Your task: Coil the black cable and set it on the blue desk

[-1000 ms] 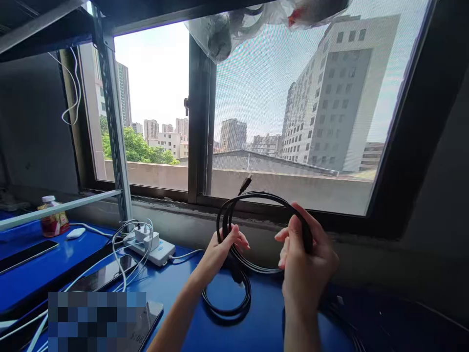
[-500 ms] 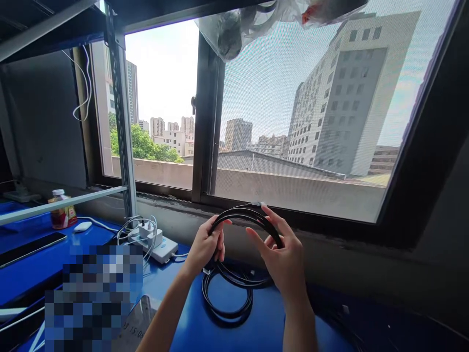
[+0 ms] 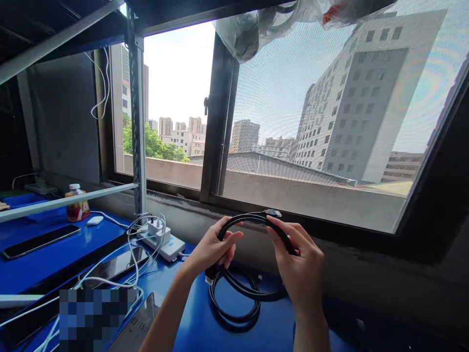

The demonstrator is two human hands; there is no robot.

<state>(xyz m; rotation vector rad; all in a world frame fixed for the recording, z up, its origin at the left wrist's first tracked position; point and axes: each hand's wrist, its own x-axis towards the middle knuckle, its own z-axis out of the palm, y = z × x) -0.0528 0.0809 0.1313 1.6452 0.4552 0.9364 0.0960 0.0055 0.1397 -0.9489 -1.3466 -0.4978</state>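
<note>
A black cable [image 3: 252, 218], wound into a loop, is held up between both hands above the blue tabletop [image 3: 194, 313]. My left hand [image 3: 216, 247] is wrapped round the left side of the loop, its thumb pointing right. My right hand [image 3: 302, 259] grips the right side, fingers closed round the strands. At the top of the loop, by my right fingertips, a flat cable plug [image 3: 273, 213] sticks out. Another connector [image 3: 209, 279] hangs below my left hand. On the table under the held loop lies a second coiled black cable [image 3: 234, 320].
A white power strip [image 3: 166, 248] with chargers and tangled white cords stands left of my hands. Several phones [image 3: 42, 241] lie further left, near a bottle [image 3: 77, 203]. A metal shelf post [image 3: 138, 122] rises before the window [image 3: 311, 195].
My right fingers have closed onto the loop, bunching its strands together. The plug at the top now shows clearly. The view has shifted, so the surroundings appear further right.
</note>
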